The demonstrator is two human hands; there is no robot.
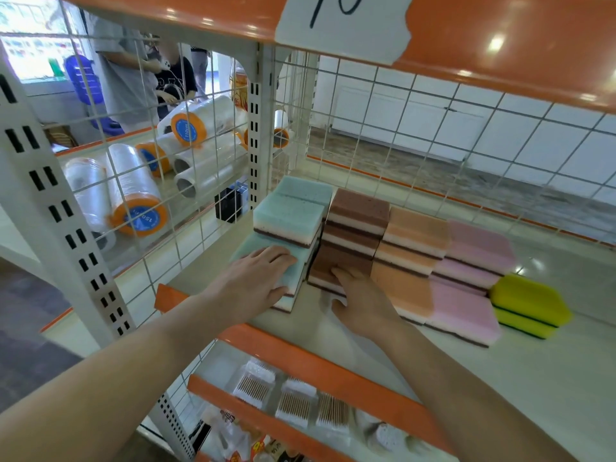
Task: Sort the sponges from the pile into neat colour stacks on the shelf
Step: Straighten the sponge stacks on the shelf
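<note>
Sponges stand in colour rows on the white shelf (550, 378): teal sponges (290, 211) at the left, then brown sponges (358, 215), orange sponges (415, 235), pink sponges (473, 251) and a yellow-green sponge (530, 305) at the right end. My left hand (256, 281) lies flat on the front teal sponge, thumb at its near edge. My right hand (360, 298) touches the front brown sponge with its fingertips, fingers spread.
A wire grid closes the shelf at the back and left. Behind the left grid lie rolls of plastic film (133, 195). An orange shelf lip (300, 355) runs along the front; boxes of cotton swabs (293, 398) sit below. People stand beyond the grid.
</note>
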